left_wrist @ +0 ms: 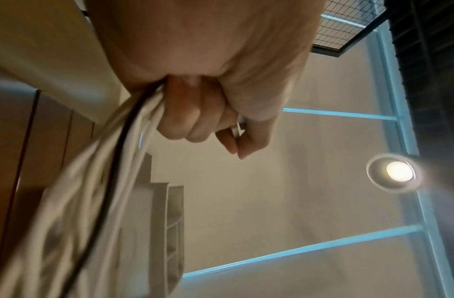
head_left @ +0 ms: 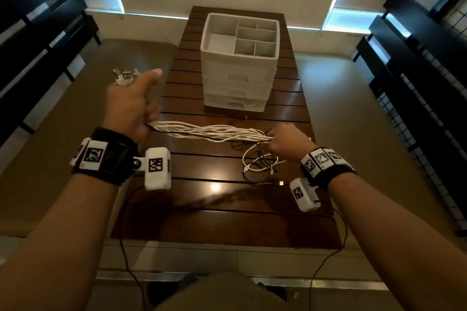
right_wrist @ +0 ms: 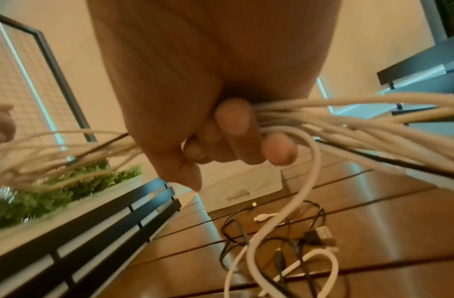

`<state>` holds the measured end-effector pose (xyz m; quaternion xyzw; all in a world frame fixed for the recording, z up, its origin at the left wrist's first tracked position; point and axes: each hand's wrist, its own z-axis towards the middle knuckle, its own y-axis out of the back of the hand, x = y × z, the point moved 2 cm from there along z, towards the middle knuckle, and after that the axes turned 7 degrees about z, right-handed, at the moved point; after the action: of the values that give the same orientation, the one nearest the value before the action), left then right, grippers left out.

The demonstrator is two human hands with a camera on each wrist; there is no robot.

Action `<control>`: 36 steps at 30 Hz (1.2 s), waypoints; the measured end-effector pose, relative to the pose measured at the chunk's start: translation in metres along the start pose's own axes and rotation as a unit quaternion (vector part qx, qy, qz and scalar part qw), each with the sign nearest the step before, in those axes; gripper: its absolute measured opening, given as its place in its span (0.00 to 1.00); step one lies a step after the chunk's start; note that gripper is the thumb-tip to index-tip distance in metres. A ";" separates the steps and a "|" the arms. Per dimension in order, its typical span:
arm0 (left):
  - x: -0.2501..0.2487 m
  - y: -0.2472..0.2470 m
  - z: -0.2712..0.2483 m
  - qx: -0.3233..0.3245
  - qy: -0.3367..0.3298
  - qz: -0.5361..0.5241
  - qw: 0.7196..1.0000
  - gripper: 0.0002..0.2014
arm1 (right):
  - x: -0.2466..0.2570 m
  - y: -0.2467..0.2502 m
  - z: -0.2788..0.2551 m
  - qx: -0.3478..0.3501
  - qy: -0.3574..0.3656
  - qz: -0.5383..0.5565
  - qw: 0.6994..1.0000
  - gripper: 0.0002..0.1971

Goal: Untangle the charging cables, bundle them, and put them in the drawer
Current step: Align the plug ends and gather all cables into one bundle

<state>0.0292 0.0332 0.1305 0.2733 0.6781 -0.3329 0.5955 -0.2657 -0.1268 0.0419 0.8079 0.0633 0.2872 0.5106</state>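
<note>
From the head camera, both forearms reach forward over the slatted wooden desk [head_left: 227, 207], each wrist wearing a black strap with white marker blocks. The left hand [head_left: 131, 106] is raised above the desk's left edge, knuckles up and thumb pointing away, fist clenched round a bunch of mostly white charging cables [head_left: 214, 132]. Their plugs [head_left: 123, 76] stick out past the far side of the fist. The bunch runs level across the desk to the right hand [head_left: 286, 142], which sits lower and nearer the desk's right edge, fingers folded round the other end. Below that hand, loose cable ends [head_left: 262, 168], white and black, lie in loops on the desk. Behind them, in the middle of the desk, stands a white drawer unit [head_left: 238, 76] with a divided tray on top and its drawers closed.

The left wrist camera looks up along the palm: the left hand [left_wrist: 200, 113] has all its fingers curled tight over the charging cables [left_wrist: 100, 181], one black strand among the white, which stream down and left, blurred. A ceiling lamp [left_wrist: 396, 171] glows at right.

The right wrist camera shows the right hand [right_wrist: 215, 129] with its fingertips [right_wrist: 233, 119] pressed over the charging cables [right_wrist: 348, 119], which fan out on both sides of the fist. One white strand drops in a curve to the loose cable ends [right_wrist: 284, 252] on the desk [right_wrist: 386, 211]. The foot of the drawer unit [right_wrist: 246, 185] shows behind the fingers.
</note>
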 end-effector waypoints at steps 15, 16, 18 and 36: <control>-0.004 -0.015 -0.011 0.039 -0.054 0.011 0.998 0.24 | 0.006 0.040 -0.008 -0.255 0.097 0.154 0.950 0.13; -0.007 -0.012 -0.011 0.032 -0.053 0.005 0.998 0.24 | 0.005 0.040 -0.010 -0.260 0.108 0.138 0.949 0.10; -0.009 -0.005 -0.008 0.016 -0.049 -0.010 0.999 0.25 | -0.001 0.029 -0.012 -0.182 0.092 0.067 0.977 0.10; 0.032 0.003 -0.026 0.041 0.058 -0.106 0.992 0.26 | -0.043 -0.035 -0.027 0.252 0.003 0.129 0.959 0.47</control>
<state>0.0107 0.0546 0.1007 0.2428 0.7227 -0.4054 0.5044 -0.3087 -0.1057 0.0033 0.9111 0.0306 0.3273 0.2486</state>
